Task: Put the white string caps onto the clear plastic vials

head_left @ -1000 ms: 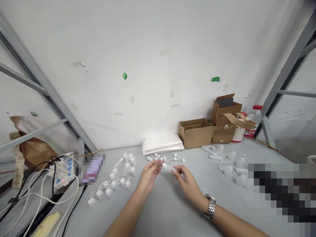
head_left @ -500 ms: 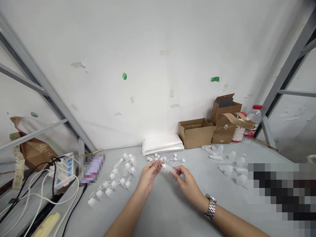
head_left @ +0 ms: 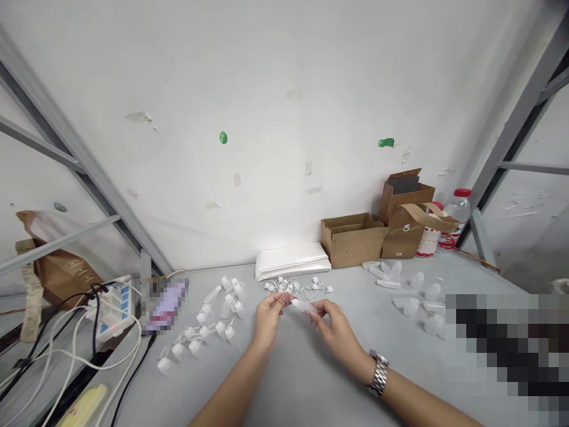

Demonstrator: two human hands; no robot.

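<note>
A small packing or assembly workshop, by the look of it: a plain grey workbench (head_left: 302,379) against a scuffed white wall (head_left: 275,118), steel racking (head_left: 80,172) at both sides, open cardboard boxes (head_left: 353,238), and batches of little plastic bottles (head_left: 213,314) spread out in rows.
</note>
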